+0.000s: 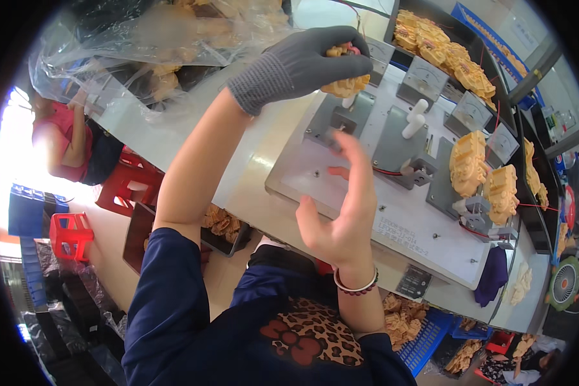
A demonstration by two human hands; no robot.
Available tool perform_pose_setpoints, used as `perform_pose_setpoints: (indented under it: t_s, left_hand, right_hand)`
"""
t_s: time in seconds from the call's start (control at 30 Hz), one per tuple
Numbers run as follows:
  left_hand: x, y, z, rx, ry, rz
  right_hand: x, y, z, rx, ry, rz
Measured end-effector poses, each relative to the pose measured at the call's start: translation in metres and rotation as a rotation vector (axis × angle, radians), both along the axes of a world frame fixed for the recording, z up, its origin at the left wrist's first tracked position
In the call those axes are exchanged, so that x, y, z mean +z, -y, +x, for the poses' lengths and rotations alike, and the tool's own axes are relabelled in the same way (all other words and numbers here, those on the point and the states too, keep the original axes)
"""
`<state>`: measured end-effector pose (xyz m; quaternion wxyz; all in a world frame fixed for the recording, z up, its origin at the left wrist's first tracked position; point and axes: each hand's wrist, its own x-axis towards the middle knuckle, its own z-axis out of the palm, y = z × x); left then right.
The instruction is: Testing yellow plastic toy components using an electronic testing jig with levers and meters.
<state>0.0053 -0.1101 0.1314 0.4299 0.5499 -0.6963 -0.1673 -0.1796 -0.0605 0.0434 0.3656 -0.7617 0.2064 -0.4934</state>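
Note:
My left hand point(315, 59), in a grey knit glove, is closed around a tan plastic moulded part point(346, 83) held over the grey clamp block point(333, 121) at the near end of a white test board point(392, 219). My right hand point(344, 215) is bare, with a beaded bracelet at the wrist. It hovers open above the board's front edge, fingers spread, holding nothing. Two more tan parts point(468, 162) point(502, 191) sit clamped in fixtures further right on the board.
A row of small square meters point(426, 78) lines the board's far edge. A dark tray of tan parts point(441, 51) stands behind it. Clear plastic bags point(148, 45) with parts lie far left. A blue crate point(424, 334) of parts, a red stool point(71, 235) and another person point(71, 141) are nearby.

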Motion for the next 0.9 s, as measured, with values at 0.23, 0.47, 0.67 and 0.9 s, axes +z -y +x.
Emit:
perform_pose_setpoints:
  t_s: [0.23, 0.47, 0.67, 0.9]
  left_hand:
    - [0.003, 0.003, -0.011, 0.021, 0.507, 0.170]
    - [-0.008, -0.010, -0.006, -0.131, 0.223, 0.285]
    - [-0.029, -0.093, -0.004, 0.331, -0.468, -0.246]
    - [-0.075, -0.159, -0.011, 0.511, -0.792, -0.255]
  right_hand:
    - [0.001, -0.001, -0.001, 0.107, 0.077, -0.077]
    - [-0.003, -0.015, -0.007, -0.156, -0.059, -0.002]
    - [-0.012, -0.011, -0.009, -0.145, -0.521, -0.204]
    - [0.005, -0.018, 0.005, -0.237, -0.376, -0.135]
